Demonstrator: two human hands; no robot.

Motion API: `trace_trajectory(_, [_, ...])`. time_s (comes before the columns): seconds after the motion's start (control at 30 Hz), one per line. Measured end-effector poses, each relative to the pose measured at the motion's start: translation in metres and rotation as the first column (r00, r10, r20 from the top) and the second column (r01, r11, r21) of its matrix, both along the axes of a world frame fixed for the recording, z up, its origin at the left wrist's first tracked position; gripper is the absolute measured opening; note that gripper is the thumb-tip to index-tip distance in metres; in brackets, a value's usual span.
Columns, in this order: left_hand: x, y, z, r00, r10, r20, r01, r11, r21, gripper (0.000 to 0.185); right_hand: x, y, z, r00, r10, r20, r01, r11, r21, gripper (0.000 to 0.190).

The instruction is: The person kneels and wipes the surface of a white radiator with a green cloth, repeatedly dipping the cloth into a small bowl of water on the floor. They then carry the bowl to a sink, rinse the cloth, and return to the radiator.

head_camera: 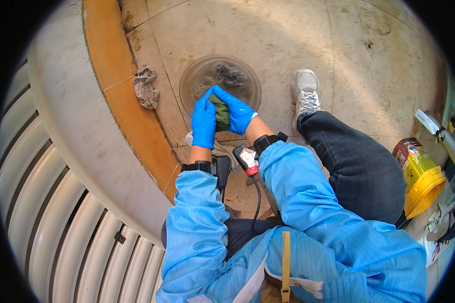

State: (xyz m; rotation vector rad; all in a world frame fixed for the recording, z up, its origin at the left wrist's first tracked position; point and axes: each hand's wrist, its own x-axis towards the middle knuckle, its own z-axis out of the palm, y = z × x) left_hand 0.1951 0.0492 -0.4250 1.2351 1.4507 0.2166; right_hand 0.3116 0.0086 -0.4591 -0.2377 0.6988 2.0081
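Note:
My left hand (pixel 204 121) and my right hand (pixel 235 111), both in blue gloves, meet at the fingertips around a bunched green cloth (pixel 221 113). They grip it from both sides over the near rim of a round transparent basin (pixel 256 81). Murky, sudsy water fills the basin, and a dark grey frothy clump (pixel 229 75) lies in its far part. Bands with dark devices are strapped to both wrists. The palms and part of the cloth are hidden from above.
A crumpled greyish rag (pixel 146 87) lies by the orange border (pixel 110 64) to the left. White slats (pixel 72 212) curve along the lower left. At the right sits a yellow-rimmed bucket (pixel 421 174), tipped over. My right shoe (pixel 307 91) rests on the stained tile floor (pixel 280 34).

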Motion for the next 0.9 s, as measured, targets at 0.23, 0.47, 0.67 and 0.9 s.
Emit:
trace_trajectory(0.23, [0.023, -0.017, 0.025, 0.956, -0.254, -0.147, 0.292, 0.785, 0.546, 0.070, -0.014, -0.008, -0.022, 0.767, -0.100, 0.634, -0.031, 0.981, 0.192, 0.017])
trace_trajectory(0.47, [0.024, -0.007, 0.032, 0.996, -0.025, -0.090, 0.059, 0.918, 0.392, 0.039, -0.053, -0.005, -0.061, 0.122, -0.198, 0.973, -0.283, 0.933, 0.225, 0.016])
trace_trajectory(0.67, [0.028, -0.007, 0.031, 0.989, 0.094, -0.111, -0.041, 0.914, 0.405, 0.029, -0.036, 0.004, -0.011, -0.465, -0.049, 0.884, -0.524, 0.820, -0.230, 0.018])
trace_trajectory(0.9, [0.025, -0.005, 0.025, 0.966, 0.199, -0.166, -0.113, 0.899, 0.423, 0.029, -0.035, 0.013, 0.001, -0.630, -0.091, 0.771, -0.514, 0.794, -0.326, 0.022])
